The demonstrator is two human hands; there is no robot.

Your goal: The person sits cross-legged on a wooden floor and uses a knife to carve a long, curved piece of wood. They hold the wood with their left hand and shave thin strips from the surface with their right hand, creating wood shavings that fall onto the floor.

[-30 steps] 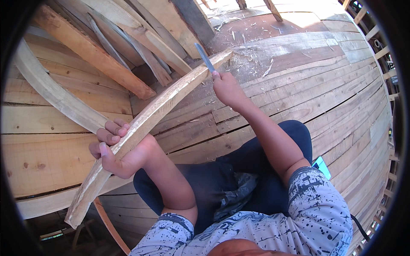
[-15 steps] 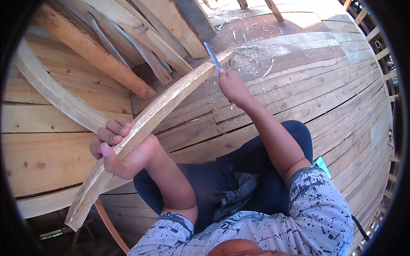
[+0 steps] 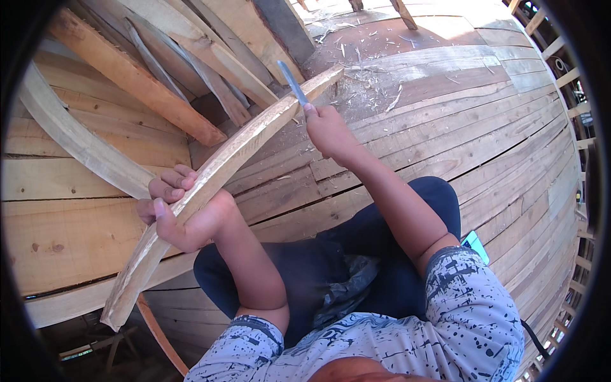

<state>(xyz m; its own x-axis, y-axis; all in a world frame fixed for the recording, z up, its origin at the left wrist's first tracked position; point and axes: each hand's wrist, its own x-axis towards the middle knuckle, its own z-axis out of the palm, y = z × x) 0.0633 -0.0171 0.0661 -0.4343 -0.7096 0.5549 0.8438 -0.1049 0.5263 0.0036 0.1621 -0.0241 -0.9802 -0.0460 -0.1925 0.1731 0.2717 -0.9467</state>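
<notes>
A long, slightly curved piece of wood (image 3: pixel 244 141) slants from the lower left to the upper middle, its top face pale and rough-cut. My left hand (image 3: pixel 175 213) is closed around its lower half, thumb on the near side and fingers over the far side. My right hand (image 3: pixel 330 134) grips a knife (image 3: pixel 292 82) whose handle is hidden in the fist. The blade points up and to the left and crosses the wood near its far end; whether the edge touches the wood I cannot tell.
Wood shavings (image 3: pixel 375 95) lie scattered over the plank floor (image 3: pixel 407 137) around the far end. Beams and slabs (image 3: pixel 137 76) lean at the upper left, beside a curved timber (image 3: pixel 83 143). A dark opening (image 3: pixel 70 347) shows at the lower left. A phone-like light blue object (image 3: pixel 475 247) sits by my right knee.
My right hand and the knife have moved left and slightly nearer along the wood. The wood's lower end has risen a little, with my left hand still around it.
</notes>
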